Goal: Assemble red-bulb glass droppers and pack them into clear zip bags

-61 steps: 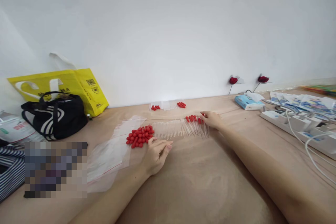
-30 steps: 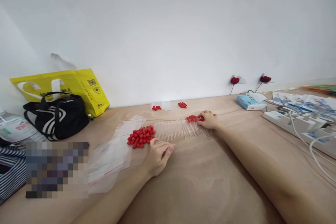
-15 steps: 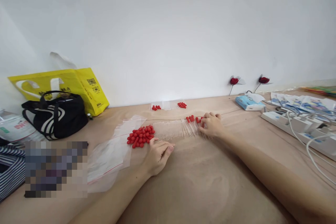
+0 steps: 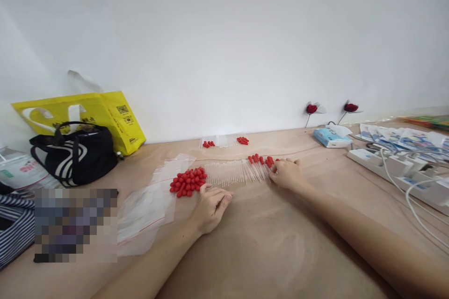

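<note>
My left hand (image 4: 213,206) rests on the wooden table with its fingers curled together, just right of a pile of red bulb-shaped pieces (image 4: 188,181). What it holds, if anything, is hidden. A row of thin white sticks (image 4: 224,174) lies to the right of the pile. Several red pieces (image 4: 257,159) sit at the upper ends of the sticks on the right. At the right end of that row, my right hand (image 4: 287,174) has its fingers bent and pressed together, touching the row; what is between the fingertips is too small to make out.
Clear plastic bags (image 4: 143,215) lie on the left. Behind the row are more red pieces (image 4: 242,140) on a small clear bag. A black bag (image 4: 75,154) and yellow bag (image 4: 129,126) stand left; a tissue pack (image 4: 331,137) and white power strip (image 4: 403,175) lie right.
My right hand has shifted slightly to the right, uncovering more of the red pieces and stick ends. My left hand has stayed in place.
</note>
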The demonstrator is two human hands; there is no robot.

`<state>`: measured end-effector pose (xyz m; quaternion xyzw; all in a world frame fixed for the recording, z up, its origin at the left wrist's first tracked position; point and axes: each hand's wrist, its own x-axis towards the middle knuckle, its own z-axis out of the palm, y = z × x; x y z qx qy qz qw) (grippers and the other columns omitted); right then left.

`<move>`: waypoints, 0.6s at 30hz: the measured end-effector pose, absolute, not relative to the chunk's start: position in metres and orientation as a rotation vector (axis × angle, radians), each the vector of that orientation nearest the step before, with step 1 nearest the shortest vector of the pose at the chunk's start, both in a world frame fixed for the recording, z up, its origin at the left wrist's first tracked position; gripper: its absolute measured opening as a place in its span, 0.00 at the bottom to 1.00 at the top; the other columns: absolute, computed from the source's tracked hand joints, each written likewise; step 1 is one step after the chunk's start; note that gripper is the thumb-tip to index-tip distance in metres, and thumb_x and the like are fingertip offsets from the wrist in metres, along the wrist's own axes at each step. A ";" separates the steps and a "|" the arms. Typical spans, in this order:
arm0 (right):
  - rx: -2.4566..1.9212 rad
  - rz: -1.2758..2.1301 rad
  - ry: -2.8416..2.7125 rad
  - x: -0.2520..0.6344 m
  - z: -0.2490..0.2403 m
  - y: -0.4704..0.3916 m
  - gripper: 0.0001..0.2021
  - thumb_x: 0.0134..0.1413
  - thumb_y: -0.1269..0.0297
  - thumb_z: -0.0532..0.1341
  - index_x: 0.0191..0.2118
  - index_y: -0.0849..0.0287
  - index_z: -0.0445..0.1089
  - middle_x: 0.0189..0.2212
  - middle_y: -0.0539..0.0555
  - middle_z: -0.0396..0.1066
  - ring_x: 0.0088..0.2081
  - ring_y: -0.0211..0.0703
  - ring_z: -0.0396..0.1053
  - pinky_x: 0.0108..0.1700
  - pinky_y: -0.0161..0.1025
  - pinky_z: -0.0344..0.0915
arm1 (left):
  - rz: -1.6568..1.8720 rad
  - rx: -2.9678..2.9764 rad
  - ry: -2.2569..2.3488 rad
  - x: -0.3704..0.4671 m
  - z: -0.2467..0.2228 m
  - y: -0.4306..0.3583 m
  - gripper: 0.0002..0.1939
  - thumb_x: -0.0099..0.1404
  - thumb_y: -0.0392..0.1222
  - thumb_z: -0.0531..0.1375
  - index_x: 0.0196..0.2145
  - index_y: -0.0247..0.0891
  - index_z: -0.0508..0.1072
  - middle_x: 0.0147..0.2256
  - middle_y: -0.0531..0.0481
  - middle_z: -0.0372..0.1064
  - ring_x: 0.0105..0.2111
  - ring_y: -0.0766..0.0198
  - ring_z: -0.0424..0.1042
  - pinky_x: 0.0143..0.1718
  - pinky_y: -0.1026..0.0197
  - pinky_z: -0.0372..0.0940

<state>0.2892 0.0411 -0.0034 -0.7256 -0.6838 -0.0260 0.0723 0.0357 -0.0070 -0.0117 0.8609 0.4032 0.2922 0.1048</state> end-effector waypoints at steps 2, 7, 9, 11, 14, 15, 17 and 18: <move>-2.220 -0.068 -2.095 0.286 -0.003 0.041 0.13 0.48 0.63 0.50 0.29 0.61 0.70 0.34 0.60 0.69 0.41 0.52 0.62 0.42 0.48 0.47 | 0.860 2.537 1.187 0.036 -0.012 -0.007 0.13 0.64 0.41 0.47 0.33 0.41 0.71 0.34 0.52 0.73 0.35 0.63 0.69 0.46 0.49 0.45; -2.250 -0.105 -2.132 0.277 -0.006 0.041 0.13 0.48 0.66 0.50 0.29 0.65 0.71 0.34 0.64 0.69 0.40 0.55 0.63 0.42 0.50 0.48 | 0.861 2.542 1.193 0.036 -0.012 -0.007 0.14 0.64 0.42 0.46 0.34 0.41 0.71 0.34 0.51 0.73 0.35 0.63 0.69 0.47 0.49 0.45; -2.240 -0.114 -2.125 0.275 -0.007 0.041 0.13 0.48 0.67 0.50 0.30 0.66 0.70 0.34 0.66 0.69 0.40 0.55 0.63 0.41 0.50 0.49 | 0.867 2.555 1.192 0.036 -0.012 -0.007 0.14 0.64 0.43 0.46 0.34 0.40 0.71 0.34 0.50 0.73 0.35 0.63 0.69 0.46 0.49 0.46; -2.229 -0.124 -2.118 0.275 -0.005 0.040 0.13 0.50 0.66 0.49 0.31 0.66 0.70 0.35 0.67 0.69 0.40 0.56 0.63 0.41 0.49 0.50 | 0.885 2.573 1.193 0.036 -0.012 -0.006 0.14 0.64 0.43 0.47 0.34 0.40 0.72 0.33 0.50 0.73 0.35 0.62 0.69 0.46 0.49 0.48; -2.099 -0.088 -2.118 0.271 0.001 0.038 0.14 0.52 0.65 0.48 0.32 0.64 0.68 0.36 0.64 0.68 0.40 0.53 0.63 0.40 0.46 0.52 | 0.939 2.563 1.219 0.036 -0.012 -0.004 0.12 0.63 0.43 0.49 0.35 0.40 0.72 0.33 0.49 0.73 0.37 0.60 0.67 0.45 0.49 0.51; -1.993 -0.031 -2.129 0.268 0.002 0.035 0.14 0.53 0.64 0.47 0.31 0.63 0.68 0.35 0.62 0.68 0.40 0.51 0.63 0.39 0.44 0.53 | 0.957 2.531 1.234 0.036 -0.012 -0.004 0.12 0.63 0.44 0.50 0.35 0.40 0.72 0.33 0.49 0.73 0.37 0.59 0.67 0.44 0.50 0.52; -1.696 0.138 -2.152 0.256 0.004 0.028 0.14 0.55 0.63 0.46 0.28 0.61 0.66 0.31 0.58 0.68 0.36 0.45 0.63 0.37 0.39 0.55 | 0.996 2.408 1.254 0.036 -0.012 -0.002 0.13 0.62 0.45 0.50 0.36 0.40 0.73 0.34 0.49 0.73 0.38 0.59 0.68 0.42 0.52 0.57; -1.545 0.221 -2.154 0.249 0.003 0.023 0.14 0.55 0.63 0.46 0.27 0.60 0.65 0.29 0.55 0.68 0.34 0.42 0.63 0.36 0.37 0.56 | 1.019 2.323 1.257 0.037 -0.012 -0.002 0.13 0.62 0.45 0.50 0.36 0.39 0.73 0.35 0.49 0.72 0.38 0.59 0.68 0.42 0.54 0.59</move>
